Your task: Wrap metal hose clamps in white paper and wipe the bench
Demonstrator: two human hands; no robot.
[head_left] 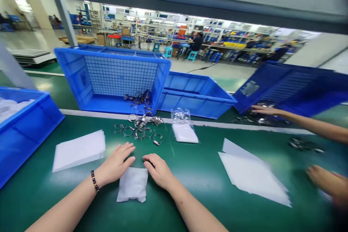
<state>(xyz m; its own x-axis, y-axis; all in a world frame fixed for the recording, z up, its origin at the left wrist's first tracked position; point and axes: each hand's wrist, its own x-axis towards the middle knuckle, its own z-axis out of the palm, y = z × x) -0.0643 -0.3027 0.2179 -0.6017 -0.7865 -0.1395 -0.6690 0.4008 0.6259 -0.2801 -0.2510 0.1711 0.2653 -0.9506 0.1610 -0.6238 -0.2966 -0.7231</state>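
Note:
A white packet (132, 185) lies flat on the green table (187, 174) between my forearms. My left hand (116, 163), a beaded bracelet on its wrist, rests at the packet's upper left edge, fingers stretched out and nothing held. At the packet's upper right corner is my right hand (157, 170), its fingers loosely bent and apart, also holding nothing. Several metal ring clamps (139, 133) lie just beyond my fingertips. To their right sits a clear bag with a white sheet (185, 132). A stack of white sheets (80, 150) lies left of my left hand.
An upright blue crate (122, 76) with clamps inside stands behind the rings. Another blue bin (197, 103) is beside it, and one with white packets (24, 130) at left. At right, another person's hands work near clamps, a tilted crate (288, 83) and white sheets (254, 175).

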